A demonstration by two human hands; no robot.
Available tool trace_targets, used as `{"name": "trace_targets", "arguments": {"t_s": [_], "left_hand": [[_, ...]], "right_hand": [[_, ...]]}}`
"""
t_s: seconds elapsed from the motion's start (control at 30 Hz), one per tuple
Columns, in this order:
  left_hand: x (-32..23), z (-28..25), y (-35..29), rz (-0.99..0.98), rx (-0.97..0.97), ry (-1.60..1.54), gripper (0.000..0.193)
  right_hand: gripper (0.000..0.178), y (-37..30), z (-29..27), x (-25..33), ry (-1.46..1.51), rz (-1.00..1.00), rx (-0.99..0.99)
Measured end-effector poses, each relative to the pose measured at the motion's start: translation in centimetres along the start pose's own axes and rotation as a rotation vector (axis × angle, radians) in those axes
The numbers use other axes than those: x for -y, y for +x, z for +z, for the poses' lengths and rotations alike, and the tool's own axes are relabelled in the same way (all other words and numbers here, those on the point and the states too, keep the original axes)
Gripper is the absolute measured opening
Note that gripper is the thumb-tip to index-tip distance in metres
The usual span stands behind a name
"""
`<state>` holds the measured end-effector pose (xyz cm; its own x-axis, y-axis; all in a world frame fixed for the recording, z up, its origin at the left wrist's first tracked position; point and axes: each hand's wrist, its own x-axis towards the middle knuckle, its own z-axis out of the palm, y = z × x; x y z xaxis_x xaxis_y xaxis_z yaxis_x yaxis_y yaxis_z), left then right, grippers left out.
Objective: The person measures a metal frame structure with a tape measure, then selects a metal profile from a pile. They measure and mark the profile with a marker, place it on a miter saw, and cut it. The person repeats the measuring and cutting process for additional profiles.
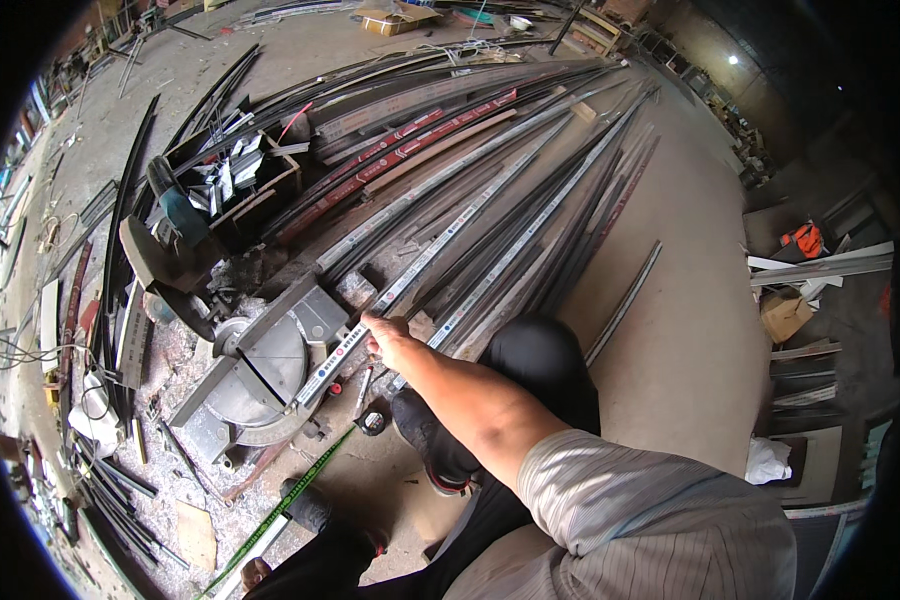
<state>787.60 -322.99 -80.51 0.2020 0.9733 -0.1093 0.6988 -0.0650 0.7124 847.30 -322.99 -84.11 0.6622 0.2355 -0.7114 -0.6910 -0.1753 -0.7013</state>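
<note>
My right hand [390, 342] is closed around a long, narrow metal profile [410, 281] covered in white printed film. The profile's near end lies along the edge of a miter saw's round grey table [260, 372], and its far part reaches over other bars. My left hand [256, 573] shows only partly at the lower edge, its fingers curled beside a white strip [265, 540]; my leg hides the rest. A green tape measure blade [292, 497] runs near it, toward a small black tape measure case [372, 423]. A marker [363, 392] lies close to the saw.
Long bars [450, 130] fan out across the floor ahead. Behind the saw head [170, 240], a dark crate [235, 175] holds metal offcuts. Shavings cover the floor around the saw. Loose cables [20, 350] and dark bars [120, 515] lie at left, a cardboard box [787, 315] at right.
</note>
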Motion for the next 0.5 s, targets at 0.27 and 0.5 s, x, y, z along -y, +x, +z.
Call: {"name": "trace_targets", "arguments": {"t_s": [0.27, 0.5], "left_hand": [[-1.4, -0.2, -2.5, -0.072, -0.024, 0.024, 0.032], [-2.0, -1.6, -5.1, -0.150, -0.038, 0.022, 0.032]], "right_hand": [[0.025, 0.2, 0.0, -0.7, -0.022, 0.041, 0.011], [0.026, 2.2, 3.1, 0.1, 0.127, 0.066, 0.098]]}}
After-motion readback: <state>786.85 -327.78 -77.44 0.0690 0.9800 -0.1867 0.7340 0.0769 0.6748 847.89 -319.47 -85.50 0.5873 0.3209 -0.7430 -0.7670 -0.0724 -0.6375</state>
